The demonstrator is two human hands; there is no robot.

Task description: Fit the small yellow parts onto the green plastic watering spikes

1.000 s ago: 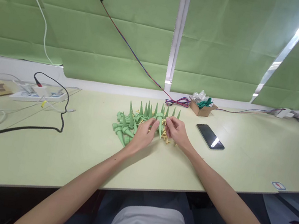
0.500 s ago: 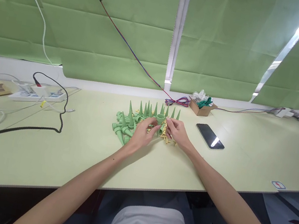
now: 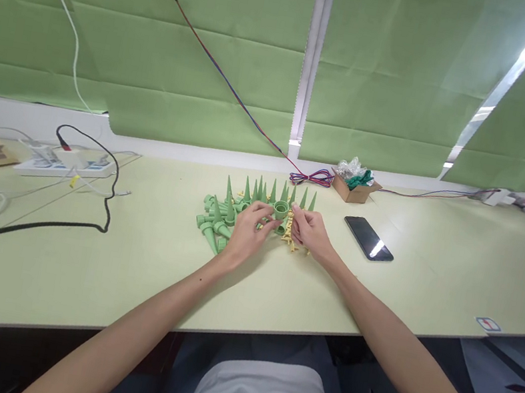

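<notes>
My left hand (image 3: 250, 231) is closed on a green plastic cone-shaped spike (image 3: 281, 210), its round open end tilted up towards me. Right beside that rim, my right hand (image 3: 311, 231) is pinched; whatever its fingertips hold is too small to make out. Loose green spikes (image 3: 210, 228) lie in a pile to the left of my left hand. Several more cones (image 3: 273, 192) stand point-up behind both hands. Small yellow plastic pieces (image 3: 292, 241) are scattered under and beside my right hand, partly hidden by it.
A black phone (image 3: 368, 239) lies to the right. Behind it sits a small cardboard box (image 3: 354, 192) with clear plastic and green material, beside a coiled red-blue wire (image 3: 314, 177). At the left are a white power strip (image 3: 64, 167) and a black cable (image 3: 59, 225).
The spike in my left hand has tipped so that more of its open end faces me. My right fingertips have shifted only slightly beside the rim.
</notes>
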